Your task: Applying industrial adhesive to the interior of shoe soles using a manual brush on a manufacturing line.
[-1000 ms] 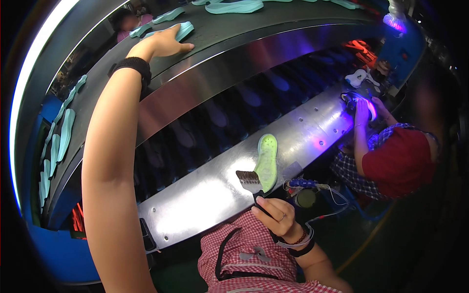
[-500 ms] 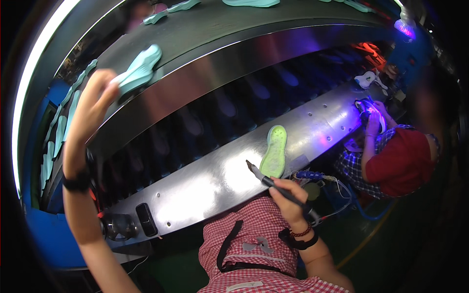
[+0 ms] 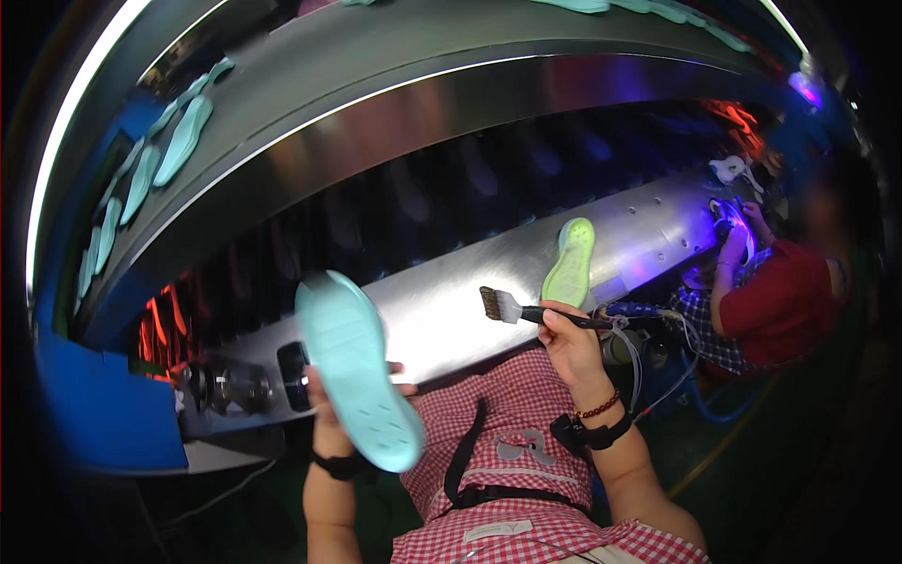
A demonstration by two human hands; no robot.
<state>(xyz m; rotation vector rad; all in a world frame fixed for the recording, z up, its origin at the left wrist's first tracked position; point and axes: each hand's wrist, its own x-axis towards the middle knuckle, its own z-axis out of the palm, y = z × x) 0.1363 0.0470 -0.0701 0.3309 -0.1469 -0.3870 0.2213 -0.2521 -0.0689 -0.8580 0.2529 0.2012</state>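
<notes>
My left hand (image 3: 329,414) holds a pale turquoise shoe sole (image 3: 357,368) upright in front of my chest, its dotted underside facing me. My right hand (image 3: 568,343) grips a small flat brush (image 3: 526,310) by its dark handle, bristles pointing left over the steel ledge (image 3: 442,315). A light green sole (image 3: 570,261) lies flat on that ledge just beyond the brush.
Several turquoise soles (image 3: 160,164) ride on the curved upper conveyor at the left and along the top. A person in a red top (image 3: 780,301) works at the right under violet light. Dark belt slots run behind the ledge. Black buttons (image 3: 293,374) sit at the ledge's left end.
My left arm came down from the upper conveyor with a turquoise sole and now holds it low by my chest. The brush hand stayed near the green sole.
</notes>
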